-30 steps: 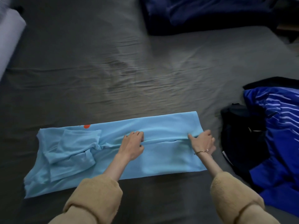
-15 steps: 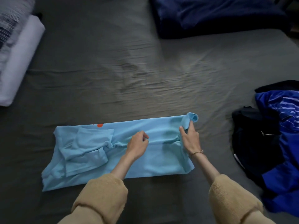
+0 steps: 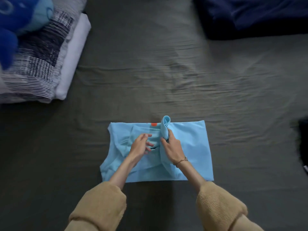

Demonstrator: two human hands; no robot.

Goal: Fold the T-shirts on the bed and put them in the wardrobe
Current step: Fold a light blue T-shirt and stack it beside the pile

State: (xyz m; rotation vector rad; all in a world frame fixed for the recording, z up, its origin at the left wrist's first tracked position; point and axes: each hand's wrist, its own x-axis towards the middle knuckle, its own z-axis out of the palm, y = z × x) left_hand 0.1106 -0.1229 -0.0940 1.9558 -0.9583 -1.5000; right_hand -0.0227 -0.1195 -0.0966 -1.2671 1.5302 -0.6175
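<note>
- Two hands work on the shirt (image 3: 191, 147), which lies flat on the bed (image 3: 150, 64).
- Right hand (image 3: 172, 147) pinches a raised fold.
- Left hand (image 3: 140, 145), fingers spread, rests on the shirt beside it.

We look down on a bed (image 3: 150, 67) covered with a dark grey, wrinkled sheet (image 3: 208, 84). At its upper left lies a striped pillow (image 3: 35, 64) on a white pillow (image 3: 73, 54), with a blue plush toy (image 3: 18, 15) on top. A dark navy blanket (image 3: 253, 14) sits at the upper right. The light is dim and soft.
</note>
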